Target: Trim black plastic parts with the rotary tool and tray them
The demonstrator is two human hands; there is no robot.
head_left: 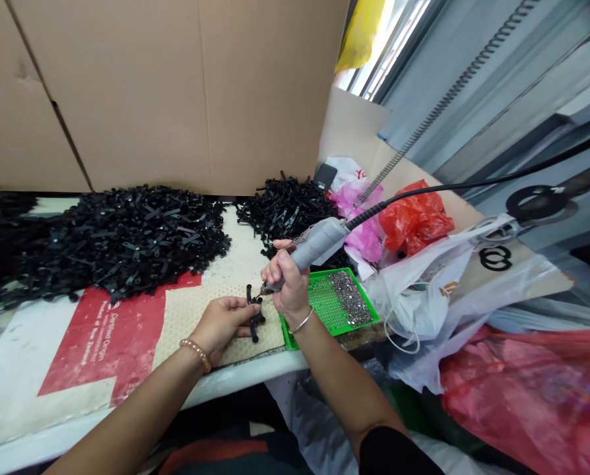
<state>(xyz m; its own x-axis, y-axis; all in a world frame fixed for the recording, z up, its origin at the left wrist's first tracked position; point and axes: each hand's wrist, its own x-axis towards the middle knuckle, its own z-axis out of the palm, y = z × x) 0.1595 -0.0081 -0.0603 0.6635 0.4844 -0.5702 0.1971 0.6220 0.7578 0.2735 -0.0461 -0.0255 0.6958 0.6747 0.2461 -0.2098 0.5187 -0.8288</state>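
My left hand (227, 323) pinches a small black plastic part (253, 315) with short arms and rounded ends, held over a beige textured mat (181, 326). My right hand (289, 280) is wrapped round a grey electric screwdriver (317, 243), tilted so that its tip points down and left at the black part. The tip is at or very close to the part; whether they touch I cannot tell. Just right of my right hand lies a green perforated tray (319, 300), with many small silver screws (349, 300) heaped on its right side.
A big heap of black parts (141, 231) covers the table's back left, and a smaller pile (295, 208) sits behind the screwdriver. A cable (448, 188) and a coil spring (438, 105) run up right from the tool. Plastic bags (414, 218) crowd the right; cardboard (151, 92) stands behind.
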